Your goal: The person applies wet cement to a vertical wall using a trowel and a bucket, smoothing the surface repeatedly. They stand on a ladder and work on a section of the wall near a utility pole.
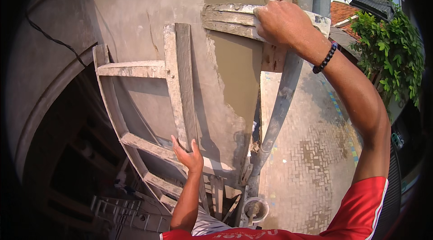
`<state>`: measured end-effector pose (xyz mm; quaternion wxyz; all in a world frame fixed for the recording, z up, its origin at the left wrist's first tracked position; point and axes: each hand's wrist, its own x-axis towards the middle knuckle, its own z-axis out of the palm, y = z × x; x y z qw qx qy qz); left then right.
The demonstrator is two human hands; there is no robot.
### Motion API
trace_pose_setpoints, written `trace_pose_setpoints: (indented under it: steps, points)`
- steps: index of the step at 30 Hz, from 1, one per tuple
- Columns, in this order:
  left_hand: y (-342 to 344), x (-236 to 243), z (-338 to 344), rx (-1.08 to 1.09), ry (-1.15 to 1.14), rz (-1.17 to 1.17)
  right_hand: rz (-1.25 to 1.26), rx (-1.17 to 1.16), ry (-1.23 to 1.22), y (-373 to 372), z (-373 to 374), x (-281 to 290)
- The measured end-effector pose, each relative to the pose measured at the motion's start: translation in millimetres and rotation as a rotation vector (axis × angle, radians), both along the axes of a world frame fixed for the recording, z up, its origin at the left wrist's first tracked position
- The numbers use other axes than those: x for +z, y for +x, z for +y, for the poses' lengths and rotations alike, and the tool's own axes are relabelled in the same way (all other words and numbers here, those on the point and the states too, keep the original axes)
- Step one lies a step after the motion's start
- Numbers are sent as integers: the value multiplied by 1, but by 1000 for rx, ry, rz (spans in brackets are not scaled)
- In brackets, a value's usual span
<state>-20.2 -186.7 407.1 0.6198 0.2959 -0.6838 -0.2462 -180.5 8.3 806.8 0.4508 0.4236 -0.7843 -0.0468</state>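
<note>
My right hand (282,21) is raised high and grips a long mortar-caked wooden float (230,21), pressed flat against the grey plastered wall (135,9) above a strip of fresh darker plaster (237,73). A black bead bracelet (325,58) sits on that wrist. My left hand (187,155) rests lower down with fingers spread on the upright rail of a mortar-spattered wooden ladder (180,82) that leans against the wall.
A grey metal pole (282,100) runs down beside the wall's edge. Far below lie a patterned paved ground (311,158) and a white bucket (255,208). Green foliage (390,50) and a tiled roof stand at the right. A dark arched opening (58,149) lies at the left.
</note>
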Motion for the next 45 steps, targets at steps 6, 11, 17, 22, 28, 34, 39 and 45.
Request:
trace_pose_setpoints:
  steps: [6,11,17,22,28,34,39,45]
  points:
    - [0,-3,1,-63,94,83,-219,200,308,-1,12,-176]
    - [-3,1,2,-42,57,15,-312,160,348,-5,38,-320]
    - [-3,5,4,17,17,-68,-630,246,430,3,63,-288]
    - [8,-3,-2,28,-27,-88,-205,291,-138,-1,45,-108]
    - [-4,5,2,-15,-81,-78,29,297,-139,-14,36,-89]
    - [-2,-1,0,16,-75,-110,-375,314,135,-15,14,-243]
    - [-1,-1,-3,34,-89,-125,-434,242,70,-12,12,-370]
    - [-4,3,1,47,-97,-125,-780,187,339,-13,30,-505]
